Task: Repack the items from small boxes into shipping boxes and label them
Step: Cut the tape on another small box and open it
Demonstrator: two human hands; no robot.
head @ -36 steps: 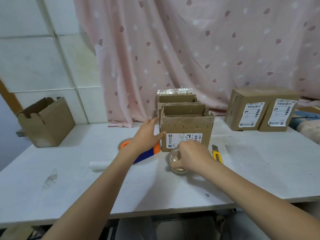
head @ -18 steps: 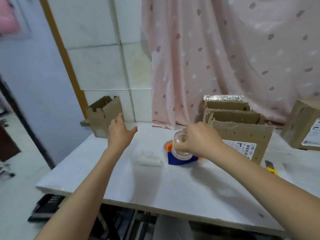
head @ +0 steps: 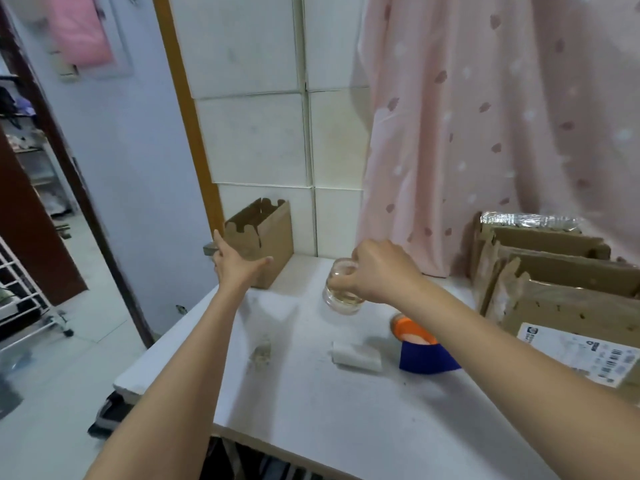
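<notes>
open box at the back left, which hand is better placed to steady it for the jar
Left. The left hand is open and already reaching the open box, while the right hand is busy gripping the glass jar above the table.

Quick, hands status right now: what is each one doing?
Left hand: open, fingers spread, at the small open-topped cardboard box.
Right hand: gripping the small clear glass jar from above.

1 head-worn camera is looking forward and down from close range, facing the desk's (head: pixel 346 410) far-left corner.
</notes>
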